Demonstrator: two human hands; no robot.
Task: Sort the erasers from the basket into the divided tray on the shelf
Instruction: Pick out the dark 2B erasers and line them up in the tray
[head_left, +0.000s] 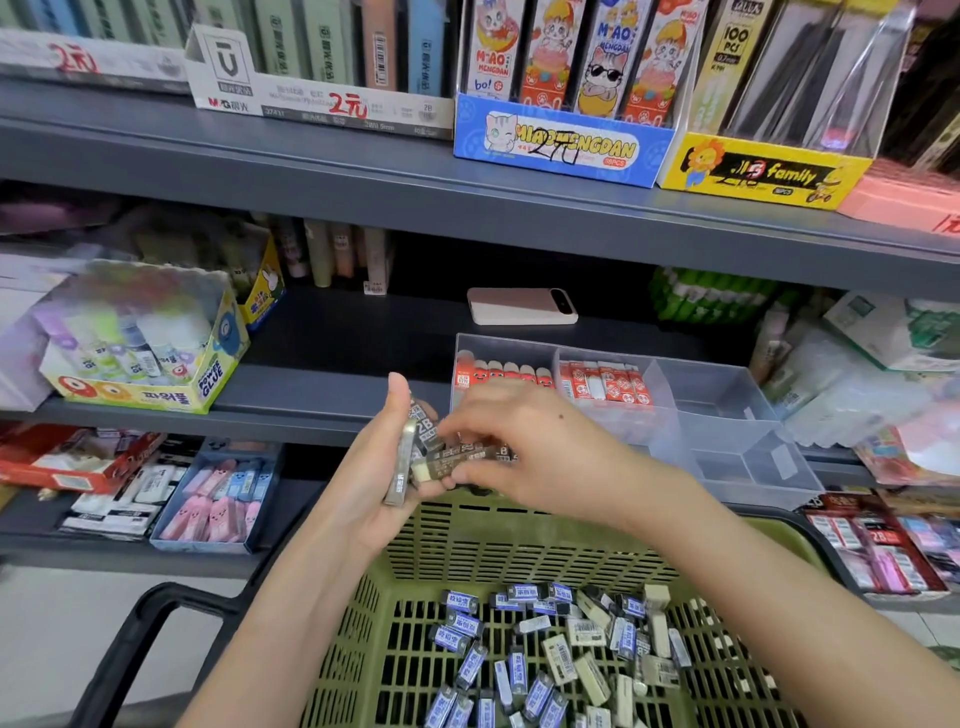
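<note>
A green slotted basket (467, 551) fills the lower middle, with several loose erasers (561, 654) in blue or white sleeves on its bottom. Above its far rim my left hand (374, 483) holds a bunch of dark 2B erasers (441, 457). My right hand (524, 441) pinches at that bunch with curled fingers. Just behind the hands, a clear divided tray (727, 415) sits on the shelf. Its two left compartments hold rows of red-sleeved erasers (602, 387); the right compartments look bare.
A phone (522, 306) lies on the shelf behind the tray. A glue-stick box (156, 364) stands at the left. More eraser boxes (208, 499) sit on the shelf below. The basket's black handle (135, 639) juts out at lower left.
</note>
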